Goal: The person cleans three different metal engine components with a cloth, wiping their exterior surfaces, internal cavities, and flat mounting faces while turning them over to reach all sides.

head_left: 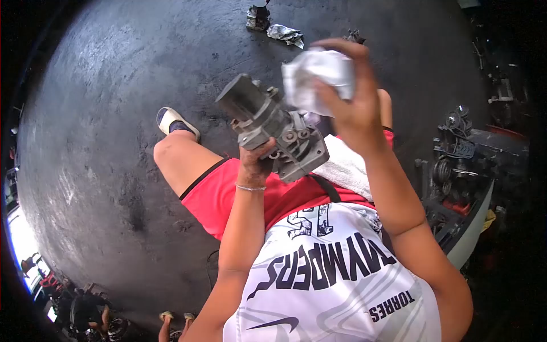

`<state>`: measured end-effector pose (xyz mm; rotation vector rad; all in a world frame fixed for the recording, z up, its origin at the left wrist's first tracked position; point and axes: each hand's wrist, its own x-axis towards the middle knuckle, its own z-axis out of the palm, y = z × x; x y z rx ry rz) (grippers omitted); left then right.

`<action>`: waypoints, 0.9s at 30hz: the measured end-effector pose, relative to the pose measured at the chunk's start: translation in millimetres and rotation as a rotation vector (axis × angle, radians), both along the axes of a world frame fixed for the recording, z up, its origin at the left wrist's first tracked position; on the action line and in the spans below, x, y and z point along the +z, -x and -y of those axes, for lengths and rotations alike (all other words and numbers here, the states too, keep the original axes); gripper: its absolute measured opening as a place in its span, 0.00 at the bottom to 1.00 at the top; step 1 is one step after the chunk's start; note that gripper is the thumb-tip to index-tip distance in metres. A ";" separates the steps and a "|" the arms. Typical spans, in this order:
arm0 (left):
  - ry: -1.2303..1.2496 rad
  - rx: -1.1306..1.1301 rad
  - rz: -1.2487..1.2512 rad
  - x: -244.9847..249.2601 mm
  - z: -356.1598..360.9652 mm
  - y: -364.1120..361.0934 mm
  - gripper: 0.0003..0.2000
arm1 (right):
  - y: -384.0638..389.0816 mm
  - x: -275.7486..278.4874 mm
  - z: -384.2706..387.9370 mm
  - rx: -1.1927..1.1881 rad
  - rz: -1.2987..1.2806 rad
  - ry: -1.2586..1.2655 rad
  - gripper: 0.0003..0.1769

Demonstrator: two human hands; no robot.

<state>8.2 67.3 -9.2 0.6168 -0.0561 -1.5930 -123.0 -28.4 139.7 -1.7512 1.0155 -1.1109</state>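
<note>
My left hand [254, 163] is wrapped round the lower side of a grey metal machine part [285, 134], which I hold tilted above my lap. It has a dark cylinder at its upper left end, bolts and fittings along its body, and a flat flange with holes at the lower right. A crumpled white cloth [319, 74] is gripped in my right hand [356, 102], just right of the part's upper end. Blur on that hand and cloth hides whether they touch the part. Across my right thigh lies a white towel [345, 165].
On the dark floor [125, 97] ahead stand a small metal part [258, 18] and a crumpled sheet [285, 35]. To the right, a bench [478, 222] carries several metal parts and tools. Another person [88, 313] is at lower left, with someone's feet [176, 315] nearby.
</note>
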 end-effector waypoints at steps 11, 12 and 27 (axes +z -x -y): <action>0.171 0.022 -0.100 -4.2 3.3 11.0 0.35 | -56.0 -29.5 -23.9 0.320 -0.947 0.460 0.26; 0.124 -0.020 -0.085 -8.7 2.4 13.7 0.34 | -64.6 -31.7 -11.6 0.300 -0.885 0.458 0.26; -0.079 -0.017 -0.205 22.6 2.6 8.4 0.23 | -68.2 -67.0 77.4 0.367 -1.004 0.087 0.20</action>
